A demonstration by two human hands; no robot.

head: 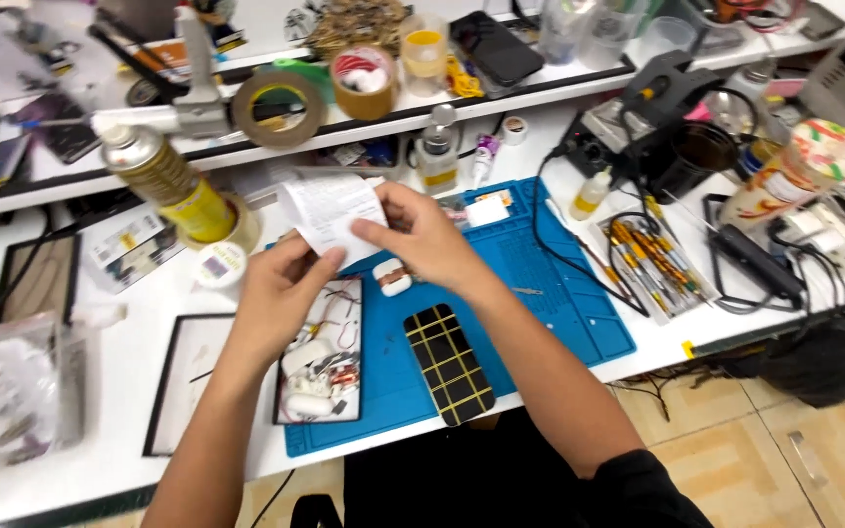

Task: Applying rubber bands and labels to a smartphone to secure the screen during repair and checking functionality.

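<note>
Both hands hold a white slip of paper (pixel 330 210) above the blue work mat (pixel 550 293). My left hand (pixel 281 293) pinches its lower edge and my right hand (pixel 422 235) grips its right side with thumb and fingers. Just under my right hand lies a small white earbud-like case (pixel 393 279) on the mat. Below my left hand sits a black tray (pixel 323 357) of small white parts and wires. A black phone with yellow grid lines (pixel 448 364) lies on the mat near its front edge.
A yellow spray can (pixel 173 181) stands at the left, tape rolls (pixel 279 108) on the shelf behind. A soldering station (pixel 652 112) and tangled cables (pixel 784 274) fill the right side, with a pack of tools (pixel 652 264) beside the mat. Black frames (pixel 173 386) lie at left.
</note>
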